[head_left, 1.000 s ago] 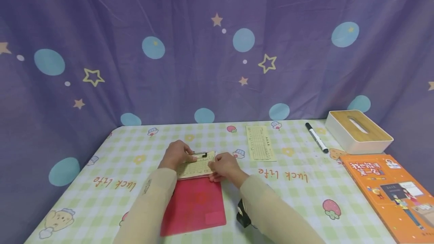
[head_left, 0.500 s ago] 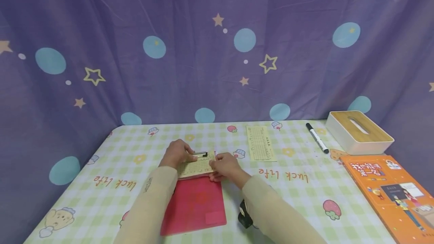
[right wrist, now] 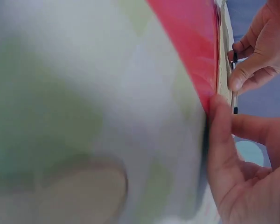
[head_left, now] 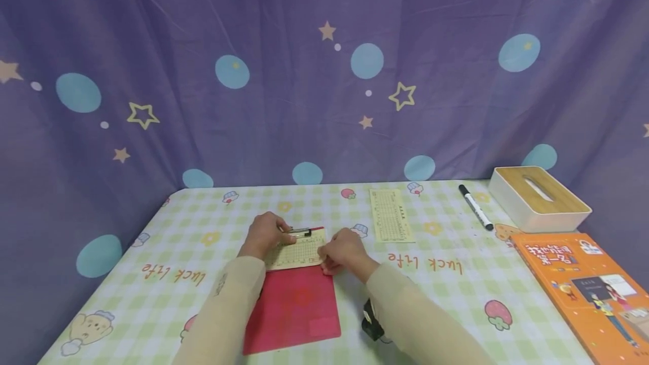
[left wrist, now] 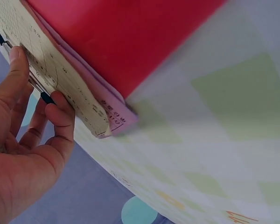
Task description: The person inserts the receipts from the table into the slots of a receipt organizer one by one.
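A red folder [head_left: 294, 314] with a metal clip [head_left: 304, 234] at its far end lies on the table. Yellow printed slips [head_left: 299, 252] rest on that end, under the clip; a pink sheet [left wrist: 116, 112] shows beneath them in the left wrist view. My left hand [head_left: 263, 234] pinches the black-tipped clip, thumb on the near side and fingers behind. At the slips' right edge, my right hand [head_left: 345, 252] pinches the near corner with thumb and index finger. How much of the folder it grips with the slips cannot be told.
One more yellow slip [head_left: 392, 216] lies to the right. Further right are a black-and-white marker [head_left: 475, 207], a tissue box [head_left: 537, 196] with a wooden lid and an orange book [head_left: 583, 292]. A black object [head_left: 372, 323] is partly hidden by my right sleeve.
My right hand has shifted slightly to the right along the slips' edge. A red strip of the folder now shows beyond the slips' far right corner. The left hand keeps its place.
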`<action>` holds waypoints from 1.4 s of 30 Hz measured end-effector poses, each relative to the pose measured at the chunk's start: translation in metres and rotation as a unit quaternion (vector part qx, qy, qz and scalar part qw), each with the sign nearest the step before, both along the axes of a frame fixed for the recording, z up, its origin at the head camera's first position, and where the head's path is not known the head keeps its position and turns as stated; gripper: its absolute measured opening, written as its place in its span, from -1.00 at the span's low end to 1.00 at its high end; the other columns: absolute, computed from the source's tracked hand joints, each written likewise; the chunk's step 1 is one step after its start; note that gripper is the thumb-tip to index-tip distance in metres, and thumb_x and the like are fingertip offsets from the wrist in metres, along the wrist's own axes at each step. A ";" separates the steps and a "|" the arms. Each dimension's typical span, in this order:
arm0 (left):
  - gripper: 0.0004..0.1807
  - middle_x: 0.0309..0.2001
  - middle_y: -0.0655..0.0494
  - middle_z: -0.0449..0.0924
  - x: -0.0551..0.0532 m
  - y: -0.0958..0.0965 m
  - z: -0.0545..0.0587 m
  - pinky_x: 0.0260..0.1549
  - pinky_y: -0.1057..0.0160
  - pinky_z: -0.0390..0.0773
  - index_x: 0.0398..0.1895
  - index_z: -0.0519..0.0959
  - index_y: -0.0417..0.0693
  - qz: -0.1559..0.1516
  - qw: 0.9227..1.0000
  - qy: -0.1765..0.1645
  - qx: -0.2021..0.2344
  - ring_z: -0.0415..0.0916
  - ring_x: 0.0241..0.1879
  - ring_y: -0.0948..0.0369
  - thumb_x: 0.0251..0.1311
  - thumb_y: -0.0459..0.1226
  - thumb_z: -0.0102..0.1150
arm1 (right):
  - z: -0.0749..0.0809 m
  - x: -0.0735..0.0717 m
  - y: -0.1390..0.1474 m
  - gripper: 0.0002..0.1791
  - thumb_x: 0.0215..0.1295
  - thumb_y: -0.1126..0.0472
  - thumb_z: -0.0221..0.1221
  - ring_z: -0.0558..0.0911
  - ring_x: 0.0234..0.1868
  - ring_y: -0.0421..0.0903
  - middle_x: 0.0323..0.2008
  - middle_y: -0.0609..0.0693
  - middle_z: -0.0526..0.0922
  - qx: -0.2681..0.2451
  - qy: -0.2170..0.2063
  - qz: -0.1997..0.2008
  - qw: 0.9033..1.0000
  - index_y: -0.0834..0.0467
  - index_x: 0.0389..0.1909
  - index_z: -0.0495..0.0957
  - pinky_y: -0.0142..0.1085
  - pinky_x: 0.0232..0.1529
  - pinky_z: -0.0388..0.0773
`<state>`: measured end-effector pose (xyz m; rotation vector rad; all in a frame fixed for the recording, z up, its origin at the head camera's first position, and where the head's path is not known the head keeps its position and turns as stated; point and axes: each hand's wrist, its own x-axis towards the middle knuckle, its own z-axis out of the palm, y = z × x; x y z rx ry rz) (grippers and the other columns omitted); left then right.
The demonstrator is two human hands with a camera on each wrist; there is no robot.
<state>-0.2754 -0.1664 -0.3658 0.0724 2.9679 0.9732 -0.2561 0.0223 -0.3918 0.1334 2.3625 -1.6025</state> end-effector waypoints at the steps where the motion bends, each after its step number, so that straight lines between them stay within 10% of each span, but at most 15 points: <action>1: -0.77 -0.14 -0.14 0.73 0.000 0.000 0.000 -0.05 -0.06 0.60 -0.23 0.76 -0.30 -0.001 1.000 0.002 -0.001 0.62 -0.08 -0.10 0.07 -0.34 0.53 | 0.001 0.000 0.003 -0.80 0.21 0.39 0.32 0.62 -0.73 -0.14 -0.70 0.10 0.65 0.027 0.016 0.007 0.999 0.32 -0.54 0.54 -0.28 -0.58 0.64; 13: -0.77 -0.14 -0.11 0.73 -0.002 -0.001 -0.003 -0.06 -0.05 0.60 -0.22 0.75 -0.28 0.001 1.000 -0.006 -0.007 0.62 -0.08 -0.08 0.09 -0.34 0.52 | 0.023 -0.011 0.080 -0.77 0.32 0.14 0.33 0.58 -0.33 -0.03 -0.35 0.04 0.67 0.262 0.163 0.046 0.950 0.23 -0.39 0.63 -0.18 -0.26 0.54; 18: -0.79 -0.14 -0.10 0.74 -0.002 -0.001 -0.003 -0.06 -0.04 0.60 -0.22 0.76 -0.27 -0.001 1.000 -0.004 -0.011 0.62 -0.08 -0.07 0.09 -0.34 0.52 | 0.024 -0.020 0.119 -0.56 0.33 0.10 0.31 0.62 -0.07 0.18 -0.07 0.29 0.66 0.285 0.137 0.003 0.949 0.42 -0.06 0.56 0.02 -0.01 0.55; 27: -0.77 -0.18 -0.08 0.73 -0.002 -0.001 -0.003 -0.06 -0.05 0.59 -0.24 0.76 -0.27 -0.004 1.000 -0.001 -0.013 0.62 -0.11 -0.06 0.07 -0.34 0.54 | 0.022 -0.026 0.146 -0.41 0.16 -0.09 0.43 0.43 -0.37 0.05 -0.46 0.12 0.41 0.291 0.058 -0.058 0.953 0.35 -0.34 0.41 -0.09 -0.26 0.49; 42: -0.77 -0.16 -0.09 0.72 -0.002 -0.001 -0.001 -0.02 -0.06 0.58 -0.20 0.76 -0.26 -0.002 1.000 -0.015 -0.015 0.61 -0.07 -0.07 0.10 -0.33 0.52 | 0.020 -0.031 0.135 -0.38 0.14 -0.11 0.45 0.46 0.03 0.33 -0.16 0.32 0.56 0.341 0.014 -0.040 0.939 0.41 -0.18 0.56 0.15 0.11 0.41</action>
